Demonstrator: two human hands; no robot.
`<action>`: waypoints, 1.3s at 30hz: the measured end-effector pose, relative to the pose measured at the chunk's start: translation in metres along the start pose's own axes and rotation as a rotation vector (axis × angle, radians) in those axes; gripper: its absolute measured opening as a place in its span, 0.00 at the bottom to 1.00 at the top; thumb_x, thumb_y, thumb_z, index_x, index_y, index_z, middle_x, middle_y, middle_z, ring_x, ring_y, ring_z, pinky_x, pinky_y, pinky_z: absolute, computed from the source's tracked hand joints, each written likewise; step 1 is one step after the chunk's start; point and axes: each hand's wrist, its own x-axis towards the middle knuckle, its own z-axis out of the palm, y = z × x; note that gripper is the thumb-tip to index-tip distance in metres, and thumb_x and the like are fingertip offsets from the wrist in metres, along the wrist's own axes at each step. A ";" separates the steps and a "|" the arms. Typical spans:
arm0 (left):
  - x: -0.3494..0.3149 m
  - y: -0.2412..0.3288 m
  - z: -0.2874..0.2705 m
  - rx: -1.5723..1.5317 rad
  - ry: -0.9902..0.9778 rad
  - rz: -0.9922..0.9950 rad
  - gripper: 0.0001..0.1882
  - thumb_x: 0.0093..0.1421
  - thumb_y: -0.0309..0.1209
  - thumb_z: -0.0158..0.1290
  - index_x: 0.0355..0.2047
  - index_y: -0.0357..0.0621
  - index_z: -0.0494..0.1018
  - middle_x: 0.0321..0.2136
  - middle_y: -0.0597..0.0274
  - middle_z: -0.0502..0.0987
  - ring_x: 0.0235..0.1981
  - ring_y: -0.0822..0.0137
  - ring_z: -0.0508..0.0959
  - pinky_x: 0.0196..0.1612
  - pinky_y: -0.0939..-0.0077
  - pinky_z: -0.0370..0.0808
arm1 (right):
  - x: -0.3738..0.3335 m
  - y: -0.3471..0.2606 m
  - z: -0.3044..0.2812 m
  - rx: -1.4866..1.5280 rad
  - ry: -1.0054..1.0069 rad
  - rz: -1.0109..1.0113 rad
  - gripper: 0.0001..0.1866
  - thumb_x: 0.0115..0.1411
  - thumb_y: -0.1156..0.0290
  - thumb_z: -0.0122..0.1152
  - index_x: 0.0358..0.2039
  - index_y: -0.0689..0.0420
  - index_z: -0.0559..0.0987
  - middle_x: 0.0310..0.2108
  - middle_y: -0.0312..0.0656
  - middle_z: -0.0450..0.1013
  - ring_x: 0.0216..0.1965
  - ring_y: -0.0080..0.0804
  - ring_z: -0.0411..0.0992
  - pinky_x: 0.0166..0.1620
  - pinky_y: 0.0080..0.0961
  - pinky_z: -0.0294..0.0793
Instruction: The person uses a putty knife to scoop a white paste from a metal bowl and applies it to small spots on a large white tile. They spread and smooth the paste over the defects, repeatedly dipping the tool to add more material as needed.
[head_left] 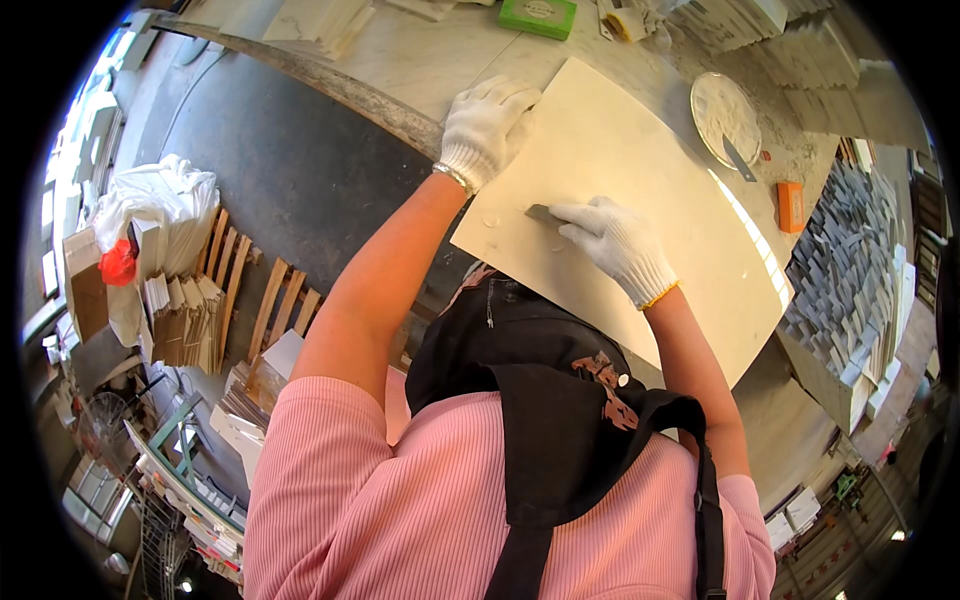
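A large cream slab (pixel 640 170) with a glossy surface lies at an angle on the worktable, its near edge close to my body. My left hand (pixel 487 125), in a white knit glove, grips the slab's left edge with its fingers curled. My right hand (pixel 612 240), gloved the same way, is closed around a small putty knife, and most of its handle is hidden. The flat blade (pixel 541 212) points left, low over the slab. Beside it are small pale smears (pixel 491 221) on the surface.
Right of the slab sit a round dish (pixel 718 112) of whitish paste with a knife (pixel 740 160) across its rim, and an orange box (pixel 790 207). A green box (pixel 538 16) lies at the back. Stacked tiles (pixel 850 270) stand right; wooden pallets (pixel 275 300) stand left.
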 end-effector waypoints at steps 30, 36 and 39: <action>0.000 0.001 -0.004 -0.005 -0.044 -0.006 0.16 0.60 0.35 0.58 0.48 0.53 0.79 0.50 0.63 0.80 0.55 0.56 0.77 0.57 0.59 0.71 | 0.016 -0.009 0.006 -0.090 0.024 -0.061 0.12 0.61 0.62 0.64 0.46 0.42 0.85 0.30 0.41 0.76 0.31 0.42 0.76 0.36 0.35 0.76; 0.000 0.001 -0.003 0.001 -0.038 -0.005 0.15 0.60 0.35 0.58 0.48 0.53 0.79 0.50 0.63 0.80 0.55 0.57 0.77 0.57 0.59 0.71 | 0.012 -0.009 0.003 -0.138 0.036 -0.048 0.12 0.61 0.63 0.64 0.45 0.42 0.85 0.29 0.41 0.75 0.31 0.43 0.76 0.36 0.36 0.76; 0.001 0.001 -0.003 -0.007 -0.039 -0.009 0.15 0.60 0.35 0.58 0.48 0.53 0.79 0.50 0.64 0.80 0.55 0.57 0.76 0.57 0.59 0.71 | 0.009 -0.006 0.005 -0.129 0.054 -0.037 0.11 0.60 0.62 0.63 0.43 0.37 0.83 0.29 0.41 0.75 0.32 0.42 0.77 0.34 0.38 0.77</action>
